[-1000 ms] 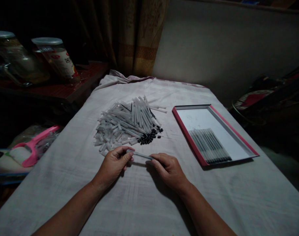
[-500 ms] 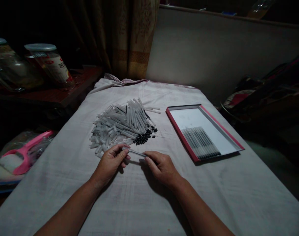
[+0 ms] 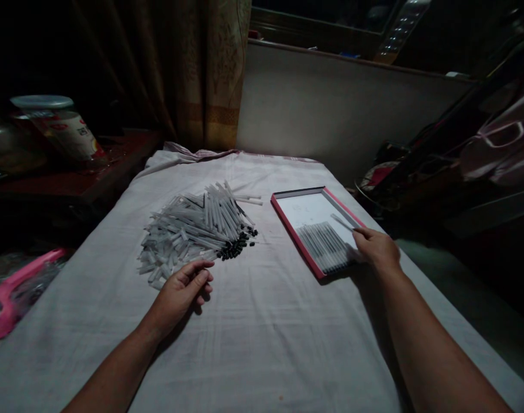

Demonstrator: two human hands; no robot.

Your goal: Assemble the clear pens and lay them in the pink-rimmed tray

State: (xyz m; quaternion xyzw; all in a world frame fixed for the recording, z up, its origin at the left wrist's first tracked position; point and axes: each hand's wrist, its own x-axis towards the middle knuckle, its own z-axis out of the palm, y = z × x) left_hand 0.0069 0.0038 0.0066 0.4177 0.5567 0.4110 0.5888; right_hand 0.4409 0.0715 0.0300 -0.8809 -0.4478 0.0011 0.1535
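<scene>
A heap of clear pens and caps [image 3: 197,229] lies on the white cloth, black tips toward the right. My left hand [image 3: 182,289] rests on the cloth just below the heap, fingers loosely curled and apart, holding nothing. My right hand [image 3: 376,248] is over the near right corner of a red-edged box lid [image 3: 290,221] and pinches one clear pen [image 3: 341,222] above a row of pens [image 3: 324,248] laid side by side in it.
The cloth-covered table [image 3: 262,344] drops off at the right into dark clutter and bags [image 3: 460,166]. A jar [image 3: 59,129] stands on a dark wooden shelf at left. A pink tool [image 3: 16,284] lies at the lower left. A curtain and wall close the back.
Both hands held one pen between them near the heap. Now my right hand has carried the pen right to the box lid, and my left hand has let go. The view turned right.
</scene>
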